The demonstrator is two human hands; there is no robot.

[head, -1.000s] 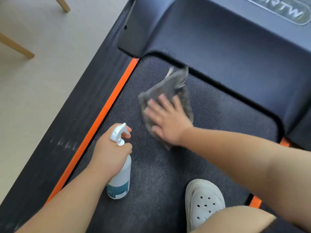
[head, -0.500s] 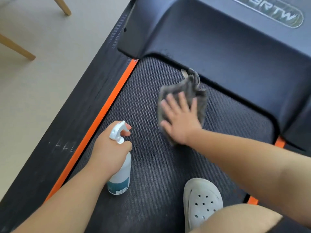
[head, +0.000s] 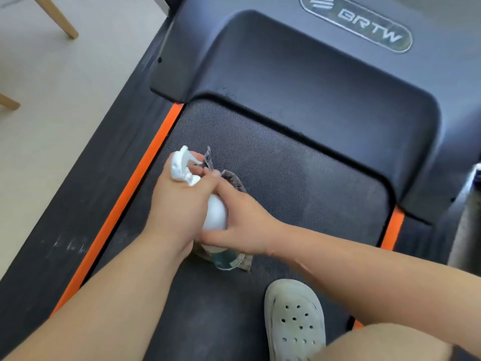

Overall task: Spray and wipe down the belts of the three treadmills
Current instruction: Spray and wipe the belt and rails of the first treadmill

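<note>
I look down at a treadmill's dark textured belt (head: 299, 178), edged by an orange strip (head: 145, 178) on the left. My left hand (head: 179, 204) grips the white spray bottle (head: 216, 214) by its neck, just above the left part of the belt. My right hand (head: 244, 222) has come up against the bottle from the right, thumb and forefinger spread along it, and holds the grey cloth (head: 234, 179). The cloth sticks out past the fingertips and again under the bottle's base. How the other right fingers lie is hidden.
The dark motor cover (head: 312, 87) with a BRTW badge closes off the belt's far end. My pale clog (head: 294, 319) stands on the belt at the near right. Black side rails (head: 86, 204) flank the belt. Wooden chair legs (head: 57, 19) stand on the pale floor at left.
My right hand has left the spot near the motor cover and dragged the cloth left to the bottle. The left hand and bottle have risen slightly, and both hands now meet.
</note>
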